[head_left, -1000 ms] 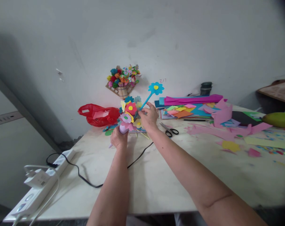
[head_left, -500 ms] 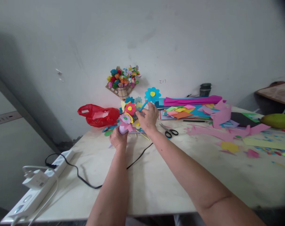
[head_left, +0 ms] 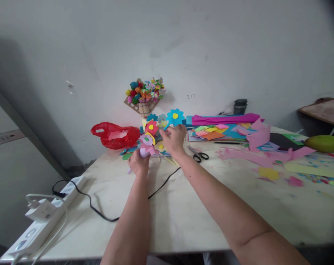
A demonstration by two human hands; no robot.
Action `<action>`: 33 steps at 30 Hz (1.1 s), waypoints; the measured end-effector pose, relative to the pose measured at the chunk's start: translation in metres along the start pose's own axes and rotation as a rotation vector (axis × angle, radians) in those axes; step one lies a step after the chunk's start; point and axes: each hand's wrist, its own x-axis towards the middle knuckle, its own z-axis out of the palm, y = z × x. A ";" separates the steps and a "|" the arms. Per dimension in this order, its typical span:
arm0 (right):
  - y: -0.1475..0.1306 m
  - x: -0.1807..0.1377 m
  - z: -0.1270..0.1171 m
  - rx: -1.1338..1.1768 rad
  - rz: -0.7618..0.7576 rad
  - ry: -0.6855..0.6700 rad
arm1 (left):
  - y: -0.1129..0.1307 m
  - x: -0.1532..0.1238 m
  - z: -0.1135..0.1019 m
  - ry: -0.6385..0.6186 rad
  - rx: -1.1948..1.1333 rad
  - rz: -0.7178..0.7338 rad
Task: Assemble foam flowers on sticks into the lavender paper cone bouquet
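My left hand [head_left: 138,162] is wrapped around a light purple holder [head_left: 144,153] that stands on the table, mostly covered by my fingers and the petals. Out of its top spreads a bunch of paper flowers [head_left: 151,127] in red, purple, pink, yellow and blue. My right hand [head_left: 174,140] pinches the blue stem of a blue paper flower [head_left: 175,117] with a yellow centre, at the right side of the bunch. The flower's head tilts up and to the right. Where the stem's lower end sits is hidden behind my fingers and the other flowers.
Black-handled scissors [head_left: 199,156] lie right of my right wrist. A red plastic bag [head_left: 116,135] rests at left. Coloured paper sheets [head_left: 224,118] and pink scraps [head_left: 255,155] cover the right side. A black cable [head_left: 96,212] runs from a power strip [head_left: 49,221] under my arms.
My right hand has brought the blue flower down and slightly left, so its head sits closer to the bunch. My left hand stays on the purple holder.
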 end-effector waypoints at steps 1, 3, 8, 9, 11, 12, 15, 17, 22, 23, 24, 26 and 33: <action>0.001 0.000 0.000 0.000 0.008 0.003 | 0.000 0.000 0.000 -0.004 -0.002 0.001; 0.002 -0.001 0.002 -0.005 0.015 -0.007 | 0.001 0.000 -0.001 -0.010 -0.005 0.001; -0.001 -0.008 0.007 -0.029 -0.027 -0.060 | 0.001 0.001 -0.001 -0.015 0.004 -0.002; -0.002 -0.009 0.007 -0.023 -0.036 -0.054 | 0.000 0.001 -0.001 -0.010 0.005 -0.001; -0.002 -0.008 0.004 -0.001 -0.037 -0.020 | -0.002 0.001 0.001 0.003 0.002 -0.003; -0.002 -0.007 0.003 0.011 -0.030 -0.001 | -0.003 0.002 0.001 0.008 -0.001 -0.006; 0.000 -0.006 0.003 0.035 -0.004 0.029 | -0.004 0.002 0.003 0.013 -0.009 -0.006; 0.000 -0.007 0.005 0.030 -0.015 0.022 | -0.004 0.002 0.003 0.021 -0.016 -0.002; -0.002 -0.013 0.007 -0.006 -0.121 -0.016 | -0.002 0.002 0.001 0.024 -0.038 -0.044; -0.002 -0.013 0.007 -0.007 -0.125 -0.016 | -0.001 0.002 0.001 0.022 -0.042 -0.055; -0.002 -0.012 0.006 -0.003 -0.118 -0.010 | -0.001 0.002 0.001 0.023 -0.045 -0.063; -0.001 -0.010 0.003 0.015 -0.091 0.008 | -0.001 0.002 0.001 0.022 -0.047 -0.067; 0.000 -0.005 -0.002 0.077 -0.110 0.005 | -0.002 0.002 0.000 0.005 -0.050 -0.057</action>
